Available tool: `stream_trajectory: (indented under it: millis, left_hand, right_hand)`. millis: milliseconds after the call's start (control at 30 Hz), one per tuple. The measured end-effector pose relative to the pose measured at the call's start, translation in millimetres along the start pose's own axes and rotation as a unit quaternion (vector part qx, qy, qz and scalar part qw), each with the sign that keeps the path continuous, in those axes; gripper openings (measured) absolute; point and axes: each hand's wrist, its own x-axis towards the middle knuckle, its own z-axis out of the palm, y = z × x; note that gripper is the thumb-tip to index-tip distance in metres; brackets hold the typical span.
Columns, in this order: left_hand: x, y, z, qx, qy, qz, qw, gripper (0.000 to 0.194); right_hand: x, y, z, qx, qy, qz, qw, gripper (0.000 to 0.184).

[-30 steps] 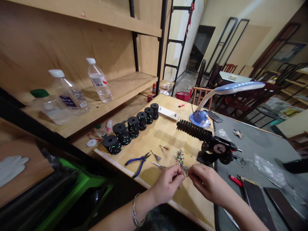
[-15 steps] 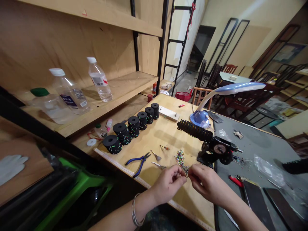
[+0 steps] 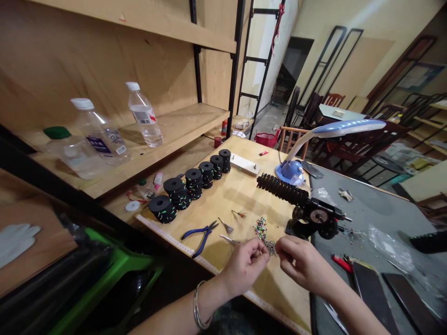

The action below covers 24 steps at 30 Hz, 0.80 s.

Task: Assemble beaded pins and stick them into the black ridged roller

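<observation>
Fingers pinched, my left hand (image 3: 248,264) hovers over the near part of the wooden table; what it grips is too small to make out. Close by on its right, my right hand (image 3: 301,261) is also closed in a pinch, its fingertips hiding whatever is in them. Just beyond both hands lies a pile of small multicoloured beads (image 3: 260,228), with a heap of tiny greyish pieces (image 3: 269,246) beside it. Blue-handled pliers (image 3: 200,236) rest to the left. Between pliers and beads are small thin bundles (image 3: 226,226), one with an orange part (image 3: 239,214).
Black foam spools (image 3: 162,208) stand in a row along the left edge. A black hand-cranked winder (image 3: 314,215) and a blue lamp (image 3: 290,171) stand right of the beads. Bottles (image 3: 145,116) sit on the left shelf. Scissors (image 3: 335,317) and a red-handled tool (image 3: 342,263) lie right.
My right hand has moved slightly right, widening the gap between the hands. My left hand has barely shifted, and more of the greyish heap shows between them.
</observation>
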Motion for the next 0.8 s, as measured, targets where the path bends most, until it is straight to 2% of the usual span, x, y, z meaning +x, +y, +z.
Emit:
stream_trajectory:
  millis: [167, 333, 667, 800]
  left_hand:
    - [0.3, -0.8, 3.3, 0.000, 0.003, -0.001, 1.000, 0.012]
    - [2.6, 4.7, 5.1, 0.004, 0.016, -0.001, 1.000, 0.012]
    - [-0.7, 1.5, -0.2, 0.032, 0.001, 0.012, 0.999, 0.013]
    - [-1.6, -2.2, -1.6, 0.005, -0.010, 0.008, 1.000, 0.013]
  right_hand:
    - [-0.9, 1.1, 0.4, 0.008, -0.013, -0.015, 1.000, 0.016]
    - [0.3, 6.4, 7.3, -0.018, 0.004, -0.041, 0.999, 0.020]
    - [1.1, 7.8, 4.4, -0.002, 0.015, -0.029, 0.999, 0.021]
    - [0.5, 6.2, 2.7, 0.000, 0.013, -0.026, 1.000, 0.022]
